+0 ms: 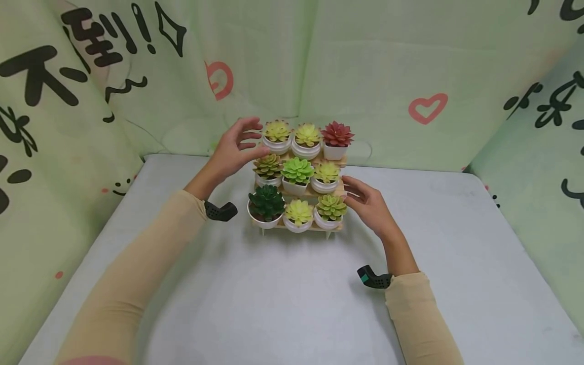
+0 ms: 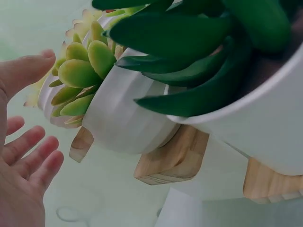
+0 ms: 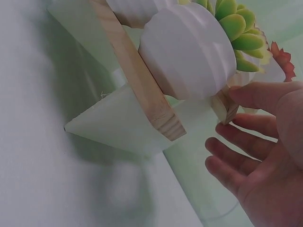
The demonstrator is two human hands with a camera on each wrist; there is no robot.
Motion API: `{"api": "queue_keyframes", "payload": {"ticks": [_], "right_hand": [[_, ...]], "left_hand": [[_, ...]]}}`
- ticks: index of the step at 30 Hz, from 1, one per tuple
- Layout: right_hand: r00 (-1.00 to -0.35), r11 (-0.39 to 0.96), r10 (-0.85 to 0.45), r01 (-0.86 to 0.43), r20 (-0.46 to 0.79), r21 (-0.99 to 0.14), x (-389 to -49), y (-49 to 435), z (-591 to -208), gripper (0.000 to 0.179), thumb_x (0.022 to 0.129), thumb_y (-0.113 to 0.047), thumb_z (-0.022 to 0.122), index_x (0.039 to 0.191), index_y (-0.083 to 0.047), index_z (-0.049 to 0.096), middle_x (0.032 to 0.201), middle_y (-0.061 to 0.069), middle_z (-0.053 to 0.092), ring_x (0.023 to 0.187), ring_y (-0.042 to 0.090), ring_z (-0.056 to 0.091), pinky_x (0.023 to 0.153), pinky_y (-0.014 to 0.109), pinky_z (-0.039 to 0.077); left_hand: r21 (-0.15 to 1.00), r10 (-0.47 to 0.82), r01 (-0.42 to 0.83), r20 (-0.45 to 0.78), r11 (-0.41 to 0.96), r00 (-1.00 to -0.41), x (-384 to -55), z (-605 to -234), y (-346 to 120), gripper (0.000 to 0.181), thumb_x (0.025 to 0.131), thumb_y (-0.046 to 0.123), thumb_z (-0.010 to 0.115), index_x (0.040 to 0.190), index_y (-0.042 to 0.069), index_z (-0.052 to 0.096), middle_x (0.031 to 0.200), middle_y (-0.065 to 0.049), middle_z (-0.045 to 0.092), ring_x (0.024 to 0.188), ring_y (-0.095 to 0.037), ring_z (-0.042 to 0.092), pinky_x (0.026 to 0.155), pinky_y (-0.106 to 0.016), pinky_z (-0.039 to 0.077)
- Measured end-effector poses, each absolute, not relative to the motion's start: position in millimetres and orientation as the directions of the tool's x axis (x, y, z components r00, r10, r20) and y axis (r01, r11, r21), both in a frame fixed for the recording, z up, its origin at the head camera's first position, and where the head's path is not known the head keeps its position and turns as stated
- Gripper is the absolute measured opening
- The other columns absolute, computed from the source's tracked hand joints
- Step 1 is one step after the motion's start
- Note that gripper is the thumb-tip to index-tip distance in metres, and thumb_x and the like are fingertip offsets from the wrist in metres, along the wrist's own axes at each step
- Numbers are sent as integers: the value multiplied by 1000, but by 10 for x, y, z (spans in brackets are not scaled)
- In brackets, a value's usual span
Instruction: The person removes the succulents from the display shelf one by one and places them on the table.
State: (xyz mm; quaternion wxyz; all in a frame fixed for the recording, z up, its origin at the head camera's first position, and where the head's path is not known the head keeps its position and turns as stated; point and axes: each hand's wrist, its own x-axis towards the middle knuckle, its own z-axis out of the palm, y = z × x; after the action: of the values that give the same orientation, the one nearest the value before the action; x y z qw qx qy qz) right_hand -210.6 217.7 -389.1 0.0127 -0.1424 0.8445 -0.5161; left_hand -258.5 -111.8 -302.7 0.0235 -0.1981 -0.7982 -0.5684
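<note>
A three-tier wooden plant stand [image 1: 339, 190] holds several potted succulents in white pots, in rows from front to back. A dark green succulent [image 1: 266, 202] is at its front left, a red one [image 1: 337, 134] at the back right. My left hand [image 1: 239, 147] is at the stand's upper left, fingers apart and extended, thumb beside a yellow-green succulent [image 2: 83, 71] in the left wrist view. On the other side, my right hand [image 1: 367, 205] pinches the end of a wooden shelf [image 3: 223, 106] between thumb and index finger; its other fingers are spread below.
The stand is on a white table [image 1: 283, 304], toward its back edge. A pale green curtain [image 1: 365, 76] with black lettering and pink hearts surrounds the table at the back and sides. A translucent leg panel [image 3: 109, 118] supports the shelves.
</note>
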Motion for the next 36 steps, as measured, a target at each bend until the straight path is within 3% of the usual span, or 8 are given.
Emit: {"api": "queue_keyframes", "payload": {"ticks": [13,22,36], "right_hand": [[-962,411,-240,-223,131,-884,-2081,2172,-3867,51,90,-24,57,137,-12,41,140,8,43,128,24,43,107,41,36],[-964,411,-237,-209,117,-887,-2091,2156,-3877,51,90,-26,57,137,-13,41,140,6,43,127,22,44,106,38,37],[-964,411,-246,-199,102,-890,-2088,2153,-3862,51,91,-18,55,139,-11,38,143,9,40,129,26,42,107,40,37]], "left_hand": [[904,315,316,222,289,-923,-2739,-3057,-1042,68,80,22,70,139,17,35,137,-7,43,124,-22,45,107,-42,37],[887,327,333,226,320,-917,-2928,-3203,-1016,74,75,34,74,138,23,36,139,1,42,125,-16,45,106,-35,38],[877,318,347,242,334,-917,-2928,-3209,-991,72,77,32,73,138,19,37,138,-3,44,125,-20,45,106,-38,39]]}}
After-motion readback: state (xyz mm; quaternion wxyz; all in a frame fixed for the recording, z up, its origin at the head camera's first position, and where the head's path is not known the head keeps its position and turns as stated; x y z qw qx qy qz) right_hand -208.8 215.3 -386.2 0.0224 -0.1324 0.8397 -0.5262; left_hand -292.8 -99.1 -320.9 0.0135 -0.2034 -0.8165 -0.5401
